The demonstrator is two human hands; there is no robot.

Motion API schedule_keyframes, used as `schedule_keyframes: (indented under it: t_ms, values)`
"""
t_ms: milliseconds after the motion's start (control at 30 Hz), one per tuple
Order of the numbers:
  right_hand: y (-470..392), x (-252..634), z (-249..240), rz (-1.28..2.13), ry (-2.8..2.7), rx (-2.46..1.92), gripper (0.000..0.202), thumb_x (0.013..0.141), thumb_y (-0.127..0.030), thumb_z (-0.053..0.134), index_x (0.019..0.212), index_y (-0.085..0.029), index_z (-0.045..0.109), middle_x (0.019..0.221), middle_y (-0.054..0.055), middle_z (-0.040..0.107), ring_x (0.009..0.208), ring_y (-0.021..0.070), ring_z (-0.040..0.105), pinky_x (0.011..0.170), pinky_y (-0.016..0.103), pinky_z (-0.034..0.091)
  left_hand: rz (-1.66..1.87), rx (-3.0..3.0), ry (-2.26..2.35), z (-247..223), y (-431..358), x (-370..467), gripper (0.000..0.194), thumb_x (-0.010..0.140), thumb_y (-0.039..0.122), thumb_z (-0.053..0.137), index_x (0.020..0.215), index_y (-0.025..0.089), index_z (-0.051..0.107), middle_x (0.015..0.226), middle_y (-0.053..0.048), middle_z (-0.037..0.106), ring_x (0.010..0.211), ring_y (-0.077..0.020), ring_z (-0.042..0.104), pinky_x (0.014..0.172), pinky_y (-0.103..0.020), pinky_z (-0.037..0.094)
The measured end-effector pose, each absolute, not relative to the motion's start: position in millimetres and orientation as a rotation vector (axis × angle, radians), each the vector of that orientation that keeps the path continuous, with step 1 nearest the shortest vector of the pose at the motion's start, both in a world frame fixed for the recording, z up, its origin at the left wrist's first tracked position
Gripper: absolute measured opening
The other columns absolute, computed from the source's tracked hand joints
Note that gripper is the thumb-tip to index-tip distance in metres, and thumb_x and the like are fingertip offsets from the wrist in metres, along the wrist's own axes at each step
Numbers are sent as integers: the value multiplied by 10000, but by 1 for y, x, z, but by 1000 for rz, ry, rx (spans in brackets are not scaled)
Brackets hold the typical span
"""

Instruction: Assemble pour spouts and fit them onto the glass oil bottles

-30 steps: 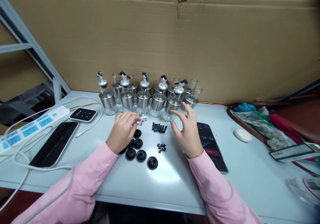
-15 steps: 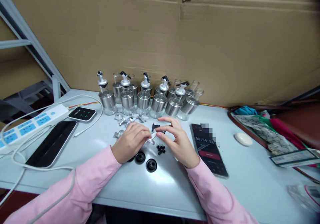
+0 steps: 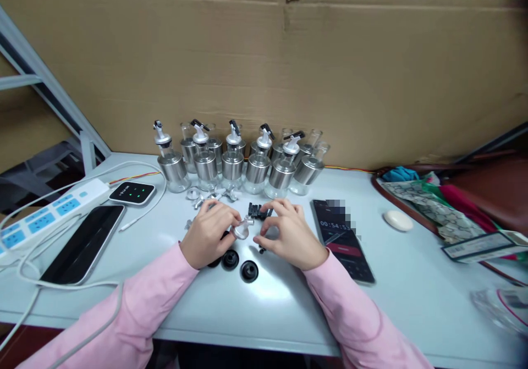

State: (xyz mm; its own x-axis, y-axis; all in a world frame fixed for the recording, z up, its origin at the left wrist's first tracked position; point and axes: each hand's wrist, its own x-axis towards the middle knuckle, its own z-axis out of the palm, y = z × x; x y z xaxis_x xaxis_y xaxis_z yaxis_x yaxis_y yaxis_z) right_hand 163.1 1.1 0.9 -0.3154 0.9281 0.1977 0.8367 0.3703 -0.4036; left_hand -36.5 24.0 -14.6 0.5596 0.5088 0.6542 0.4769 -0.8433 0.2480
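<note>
My left hand (image 3: pixel 210 234) is closed on a pale silver pourer spout (image 3: pixel 241 229), pinched between thumb and fingers with its round base toward me. My right hand (image 3: pixel 291 234) is just to the right, thumb and index finger curled together over small black plugs (image 3: pixel 262 250), most of them hidden; what is between those fingertips cannot be made out. Behind the fingers lie black lever pieces (image 3: pixel 258 211). Round black stoppers (image 3: pixel 249 271) rest on the table in front of the hands, one partly covered by my left hand. More silver spouts (image 3: pixel 214 194) lie beyond my left hand.
Glass bottles with metal sleeves (image 3: pixel 232 165) line the back, several topped with pourers. A phone showing a timer (image 3: pixel 342 242) lies right, near a white oval object (image 3: pixel 398 220). Left are a dark phone (image 3: pixel 84 242), a power strip (image 3: pixel 53 209), a small device (image 3: pixel 132 192) and cables.
My right hand has drawn away from the spout and lowered toward the small black plugs. My left hand still holds the spout, now turned differently. The view has shifted slightly.
</note>
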Motion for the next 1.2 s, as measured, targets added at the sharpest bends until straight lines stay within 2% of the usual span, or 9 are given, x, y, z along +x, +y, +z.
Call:
schedule_keyframes:
  t_ms: [133,400,533,633,800,1000,1200]
  values:
    - [1,161,-2,270,-2293,-1532,139,637,-317,722,598,-192,673,1088,92,603,1069,300,460,815,459,324,1137,2706,898,-14,24,-36,91,766,100,506,793,182,479,799,-22,647,734,-157,586,833,-396,364]
    - [2,157,-4,375,-2192,-1472,63,684,-174,654,622,-187,656,1034,85,629,1035,288,496,810,459,352,1110,2705,918,-12,23,-36,65,762,119,466,777,182,463,745,-18,617,682,-151,560,831,-405,370]
    - [4,157,-1,616,-1904,-1353,73,749,-151,579,764,-181,644,878,63,681,873,218,599,777,379,428,1125,2702,928,-12,22,-35,77,756,111,456,782,180,477,732,-13,618,678,-152,572,831,-404,374]
    - [4,156,0,779,-1720,-1278,111,784,-177,546,832,-175,647,829,49,687,766,177,620,715,320,464,1138,2705,915,-13,22,-34,88,767,99,458,795,178,481,734,-9,626,681,-147,581,833,-397,377]
    - [2,151,-3,930,-1555,-1115,147,793,-250,566,894,-195,659,877,51,661,815,172,611,739,316,477,1184,2719,853,-12,22,-34,101,782,85,468,815,181,475,759,-8,639,699,-138,589,844,-388,376]
    - [2,150,-2,1114,-1334,-1093,146,740,-326,640,783,-187,629,666,6,654,658,147,610,680,297,485,1180,2744,795,-13,22,-35,115,801,77,450,845,182,467,787,-19,649,718,-138,593,842,-384,374]
    - [3,151,0,1093,-1344,-1126,155,737,-337,639,768,-188,668,614,0,640,616,143,587,646,293,468,1191,2777,734,-11,21,-35,119,808,77,434,854,185,456,787,-23,652,715,-140,588,831,-382,380]
